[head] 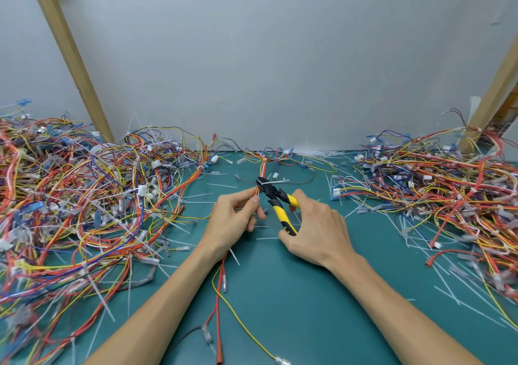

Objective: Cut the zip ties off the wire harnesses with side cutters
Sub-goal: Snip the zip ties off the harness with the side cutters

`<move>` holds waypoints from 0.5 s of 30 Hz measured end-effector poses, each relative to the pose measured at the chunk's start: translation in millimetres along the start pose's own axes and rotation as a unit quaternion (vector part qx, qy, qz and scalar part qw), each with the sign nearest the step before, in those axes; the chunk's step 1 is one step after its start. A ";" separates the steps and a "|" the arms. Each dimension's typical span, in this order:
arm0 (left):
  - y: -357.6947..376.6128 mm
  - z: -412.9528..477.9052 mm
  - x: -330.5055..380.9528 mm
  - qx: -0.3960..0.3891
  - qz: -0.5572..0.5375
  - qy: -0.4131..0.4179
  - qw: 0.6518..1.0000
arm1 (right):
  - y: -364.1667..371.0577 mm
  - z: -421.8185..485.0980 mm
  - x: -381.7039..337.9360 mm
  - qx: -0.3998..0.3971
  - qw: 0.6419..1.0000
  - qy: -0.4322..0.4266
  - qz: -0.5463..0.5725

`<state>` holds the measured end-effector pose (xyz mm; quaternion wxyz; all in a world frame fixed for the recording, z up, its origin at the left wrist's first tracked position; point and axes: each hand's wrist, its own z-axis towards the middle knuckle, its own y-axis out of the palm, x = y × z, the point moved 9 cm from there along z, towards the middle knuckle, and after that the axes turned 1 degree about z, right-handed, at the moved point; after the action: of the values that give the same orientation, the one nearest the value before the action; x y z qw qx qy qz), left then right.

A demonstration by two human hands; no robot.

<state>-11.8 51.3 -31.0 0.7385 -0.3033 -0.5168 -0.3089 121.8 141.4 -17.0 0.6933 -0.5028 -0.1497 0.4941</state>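
Note:
My left hand (234, 220) grips a wire harness (263, 168) of red, orange and yellow wires that runs from the far edge of the mat through my fist and down toward me. My right hand (314, 231) holds yellow-and-black side cutters (280, 205) by both handles. The black jaws sit at a white zip tie (276, 181) on the harness, just above my left thumb. The tie's tail sticks out to the right of the jaws.
A big tangled heap of coloured harnesses (84, 205) covers the left of the green mat (294, 303). Another heap (437, 179) lies at the right. Cut white tie pieces (448, 289) are scattered about. Two wooden posts lean against the grey wall behind.

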 end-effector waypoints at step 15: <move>0.3 0.3 -0.3 0.000 -0.002 0.001 1.000 | 2.0 3.2 8.0 -0.036 0.999 0.010 0.024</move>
<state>-11.8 51.8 -31.3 0.7384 -0.3020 -0.5164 -0.3114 122.2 149.8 -19.6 0.6640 -0.5361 -0.1482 0.4998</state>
